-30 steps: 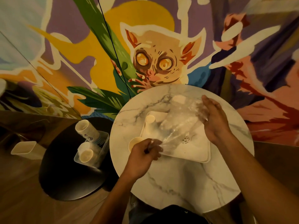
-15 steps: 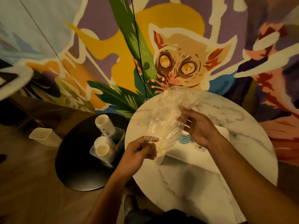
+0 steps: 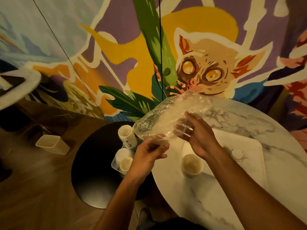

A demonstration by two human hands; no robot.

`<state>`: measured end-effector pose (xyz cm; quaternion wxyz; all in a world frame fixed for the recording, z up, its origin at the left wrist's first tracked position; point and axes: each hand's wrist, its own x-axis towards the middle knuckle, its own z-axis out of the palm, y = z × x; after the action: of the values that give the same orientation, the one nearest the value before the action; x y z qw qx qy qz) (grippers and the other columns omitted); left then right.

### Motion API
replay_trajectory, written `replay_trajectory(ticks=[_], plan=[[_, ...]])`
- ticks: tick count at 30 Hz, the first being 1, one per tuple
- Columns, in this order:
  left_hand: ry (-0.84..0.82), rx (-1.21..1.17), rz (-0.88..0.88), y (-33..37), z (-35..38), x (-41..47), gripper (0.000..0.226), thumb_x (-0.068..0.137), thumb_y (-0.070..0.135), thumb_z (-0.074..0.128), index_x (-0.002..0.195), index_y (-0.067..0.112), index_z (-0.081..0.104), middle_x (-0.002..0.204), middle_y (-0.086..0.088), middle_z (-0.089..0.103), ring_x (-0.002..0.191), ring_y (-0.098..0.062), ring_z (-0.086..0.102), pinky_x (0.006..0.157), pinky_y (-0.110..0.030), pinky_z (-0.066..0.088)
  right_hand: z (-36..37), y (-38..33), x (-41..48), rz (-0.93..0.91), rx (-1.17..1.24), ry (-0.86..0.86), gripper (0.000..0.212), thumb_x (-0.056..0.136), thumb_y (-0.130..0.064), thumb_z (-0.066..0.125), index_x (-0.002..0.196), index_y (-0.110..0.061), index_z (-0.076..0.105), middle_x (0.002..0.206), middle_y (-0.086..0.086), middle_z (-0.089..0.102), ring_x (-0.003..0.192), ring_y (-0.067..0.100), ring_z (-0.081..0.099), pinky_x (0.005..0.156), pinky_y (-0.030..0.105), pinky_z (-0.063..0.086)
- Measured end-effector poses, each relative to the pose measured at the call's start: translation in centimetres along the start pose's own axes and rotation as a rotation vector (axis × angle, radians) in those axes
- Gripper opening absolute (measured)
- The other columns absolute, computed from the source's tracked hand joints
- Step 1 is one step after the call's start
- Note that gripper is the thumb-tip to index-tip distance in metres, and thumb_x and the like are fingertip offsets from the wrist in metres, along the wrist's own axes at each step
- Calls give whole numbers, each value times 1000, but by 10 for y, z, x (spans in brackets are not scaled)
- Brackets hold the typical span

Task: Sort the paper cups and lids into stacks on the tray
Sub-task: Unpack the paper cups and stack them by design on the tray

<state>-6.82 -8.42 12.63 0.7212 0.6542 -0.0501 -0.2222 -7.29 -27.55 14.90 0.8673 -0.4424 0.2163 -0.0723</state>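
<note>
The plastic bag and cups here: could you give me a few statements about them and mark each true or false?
1. Both hands hold the clear plastic bag. True: the left hand pinches its lower edge and the right hand grips its side.
2. The bag lies flat on the tray. False: it is held up in the air.
3. A paper cup stands open side up at the edge of the white tray. True.
4. The marble table is square. False: it is round.
5. The clear bin on the dark side table is empty. False: it holds cups.
</note>
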Motion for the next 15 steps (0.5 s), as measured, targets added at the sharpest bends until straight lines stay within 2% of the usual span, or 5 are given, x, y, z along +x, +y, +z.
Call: replay_trajectory(ticks=[3,4,8,12,15], plan=[[21,51,12,3,-25,12,13,96,6,64,107,6,72,95,-10,77,89,-23,72,77,-32,59,16,12,8,-16,26,34,19,95,-22,70,110,-17,59,93,9,74,85,26,73,88,50,58],[11,53,7,4,-33,14,13,97,6,64,107,6,73,93,-10,77,85,-21,71,76,-32,58,21,14,12,-22,36,54,17,95,-23,70,108,-17,60,94,9,74,86,26,73,87,48,58],[-52,27,-8,6,-64,17,16,95,4,64,108,2,73,88,-13,76,77,-19,69,74,-27,58,37,18,27,-69,101,157,23,97,-25,67,117,-16,61,102,8,72,85,23,73,67,35,60],[-99,3,-55,3,-94,20,18,95,0,61,111,-6,68,79,-13,72,67,-13,65,67,-21,56,49,17,37,-137,144,255,22,97,-19,66,118,-13,65,95,5,77,83,21,74,68,36,62],[-128,77,-63,5,-117,26,21,95,4,63,114,-2,69,79,-14,73,71,-16,68,70,-24,57,60,19,41,-157,150,267,19,99,-21,65,117,-16,64,95,2,77,82,20,75,64,32,61]])
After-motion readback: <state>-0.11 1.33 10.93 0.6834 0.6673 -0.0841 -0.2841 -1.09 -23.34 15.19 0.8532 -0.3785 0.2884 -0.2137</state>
